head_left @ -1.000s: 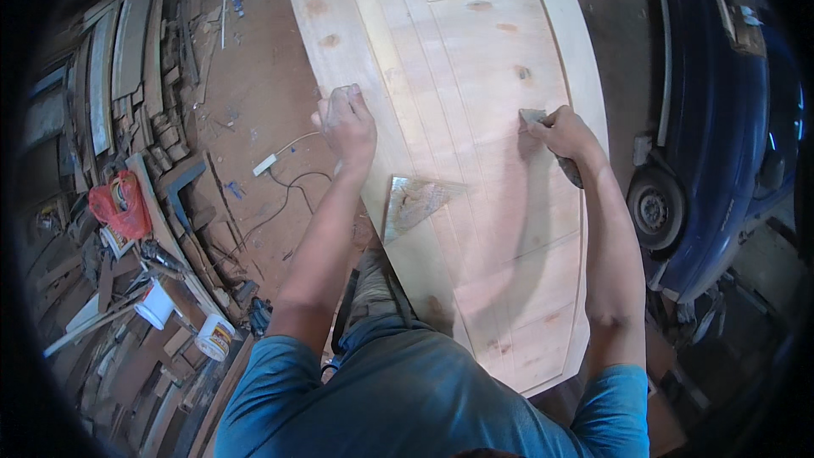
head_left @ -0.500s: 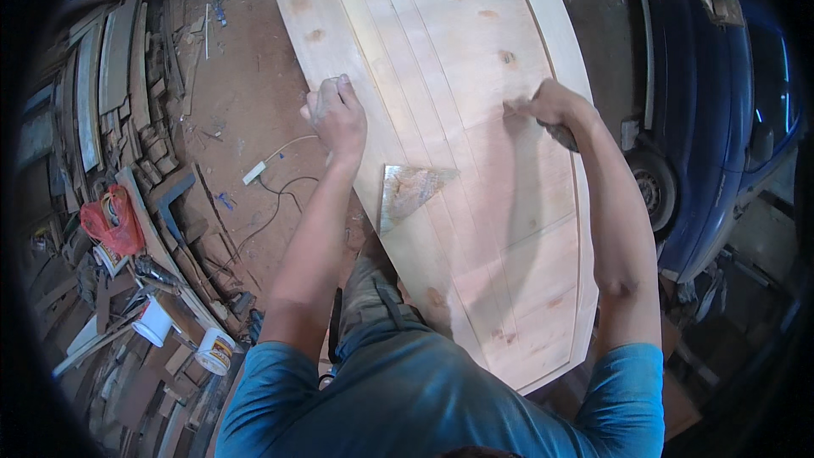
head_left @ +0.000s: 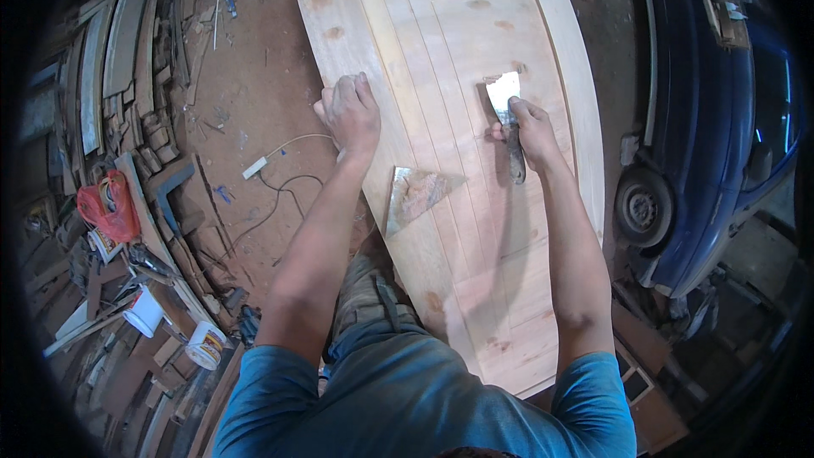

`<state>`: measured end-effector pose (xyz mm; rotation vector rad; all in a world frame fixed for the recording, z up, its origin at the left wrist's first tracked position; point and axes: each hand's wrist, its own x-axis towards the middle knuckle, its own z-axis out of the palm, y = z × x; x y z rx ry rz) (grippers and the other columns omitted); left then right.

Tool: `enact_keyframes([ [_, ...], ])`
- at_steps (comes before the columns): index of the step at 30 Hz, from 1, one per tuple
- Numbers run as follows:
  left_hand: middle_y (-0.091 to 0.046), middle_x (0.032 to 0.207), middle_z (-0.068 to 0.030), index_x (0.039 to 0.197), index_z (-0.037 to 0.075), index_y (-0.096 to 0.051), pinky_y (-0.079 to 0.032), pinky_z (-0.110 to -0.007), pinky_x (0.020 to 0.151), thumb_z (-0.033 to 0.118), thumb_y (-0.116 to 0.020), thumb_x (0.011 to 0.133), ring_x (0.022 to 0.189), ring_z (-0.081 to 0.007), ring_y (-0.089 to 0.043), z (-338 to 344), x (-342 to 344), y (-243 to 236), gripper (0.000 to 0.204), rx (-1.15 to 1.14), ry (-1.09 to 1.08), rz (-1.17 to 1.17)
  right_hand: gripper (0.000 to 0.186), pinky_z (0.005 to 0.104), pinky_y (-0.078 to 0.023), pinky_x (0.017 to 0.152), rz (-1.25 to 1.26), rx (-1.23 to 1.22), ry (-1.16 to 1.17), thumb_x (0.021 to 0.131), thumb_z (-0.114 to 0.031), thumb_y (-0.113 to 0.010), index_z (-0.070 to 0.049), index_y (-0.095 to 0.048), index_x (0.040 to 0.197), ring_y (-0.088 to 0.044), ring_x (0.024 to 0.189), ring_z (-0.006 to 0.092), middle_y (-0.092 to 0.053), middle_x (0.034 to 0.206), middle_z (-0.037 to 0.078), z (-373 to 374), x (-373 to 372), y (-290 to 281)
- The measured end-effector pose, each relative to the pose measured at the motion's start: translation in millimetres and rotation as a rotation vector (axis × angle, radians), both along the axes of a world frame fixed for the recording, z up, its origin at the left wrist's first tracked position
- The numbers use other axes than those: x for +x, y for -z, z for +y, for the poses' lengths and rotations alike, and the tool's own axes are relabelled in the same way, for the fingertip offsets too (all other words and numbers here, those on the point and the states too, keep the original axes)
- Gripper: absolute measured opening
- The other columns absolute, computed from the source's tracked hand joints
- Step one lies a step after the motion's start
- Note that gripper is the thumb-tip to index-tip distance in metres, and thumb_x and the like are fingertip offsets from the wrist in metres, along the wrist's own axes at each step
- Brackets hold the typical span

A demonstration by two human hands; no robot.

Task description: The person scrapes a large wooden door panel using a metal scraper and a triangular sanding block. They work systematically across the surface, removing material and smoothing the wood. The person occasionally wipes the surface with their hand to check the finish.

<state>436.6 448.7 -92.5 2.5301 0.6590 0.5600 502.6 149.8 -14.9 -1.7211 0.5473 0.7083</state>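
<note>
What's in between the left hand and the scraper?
Just the pale wooden panel, with long thin lines running along it, lies between the left hand and the scraper. The head view shows it.

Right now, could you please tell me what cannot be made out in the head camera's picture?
All in the head view:
Far end of the wooden panel: cut off by the top edge.
Whatever supports the panel: hidden beneath it.
Underside of the left hand: hidden by the hand itself.
Part of the scraper: covered by the right hand.
Rest of the blue car: lost in the dark right rim.
</note>
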Motion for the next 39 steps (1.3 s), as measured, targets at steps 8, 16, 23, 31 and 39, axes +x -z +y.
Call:
enact_keyframes([
  [8,-0.069,0.09,-0.0132,0.099,0.009,-0.068,-0.04,-0.049,0.089,0.032,-0.056,0.107,0.095,-0.0346,-0.06,-0.4,0.6,1.6,0.027,0.06,-0.031,0.011,0.041,0.0473,-0.049,0.094,-0.788,-0.682,-0.128,0.098,-0.017,-0.068,0.007,-0.064,0.131,-0.064,0.102,0.0335,-0.068,0.108,0.02,22.7,-24.8,35.3],
  [16,-0.071,0.096,-0.0109,0.099,0.008,-0.069,-0.04,-0.05,0.091,0.028,-0.057,0.106,0.097,-0.0338,-0.061,2.9,-4.4,2.8,0.024,-0.012,0.055,0.018,0.031,0.0458,-0.052,0.087,-0.845,-0.756,-0.432,0.101,-0.018,-0.067,-0.003,-0.07,0.128,-0.064,0.102,0.0366,-0.064,0.113,0.019,56.3,-32.5,26.2],
  [23,-0.066,0.097,-0.0114,0.097,0.009,-0.064,-0.039,-0.049,0.093,0.02,-0.055,0.105,0.097,-0.0343,-0.059,27.6,-11.9,-14.3,0.017,-0.343,0.367,0.065,0.027,0.045,-0.055,0.082,-0.723,-0.796,-0.278,0.102,-0.014,-0.067,-0.001,-0.071,0.125,-0.067,0.093,0.0372,-0.065,0.106,0.02,73.6,-6.0,29.2],
  [31,-0.062,0.093,-0.0098,0.093,0.008,-0.058,-0.037,-0.048,0.09,0.019,-0.055,0.106,0.092,-0.0343,-0.056,91.3,83.0,-18.7,0.018,-0.35,0.539,-0.121,0.022,0.0406,-0.057,0.079,-0.652,-0.874,-0.17,0.101,-0.011,-0.069,-0.002,-0.072,0.121,-0.069,0.093,0.0339,-0.066,0.107,0.017,78.2,5.7,39.7],
  [39,-0.062,0.089,-0.0131,0.09,0.003,-0.061,-0.041,-0.047,0.084,0.014,-0.053,0.107,0.084,-0.0351,-0.056,114.0,162.9,-4.6,0.022,-0.291,0.441,-0.237,0.017,0.0427,-0.056,0.08,-0.645,-0.941,-0.188,0.102,-0.012,-0.067,-0.003,-0.069,0.116,-0.067,0.094,0.0354,-0.063,0.107,0.017,84.0,5.0,43.8],
])
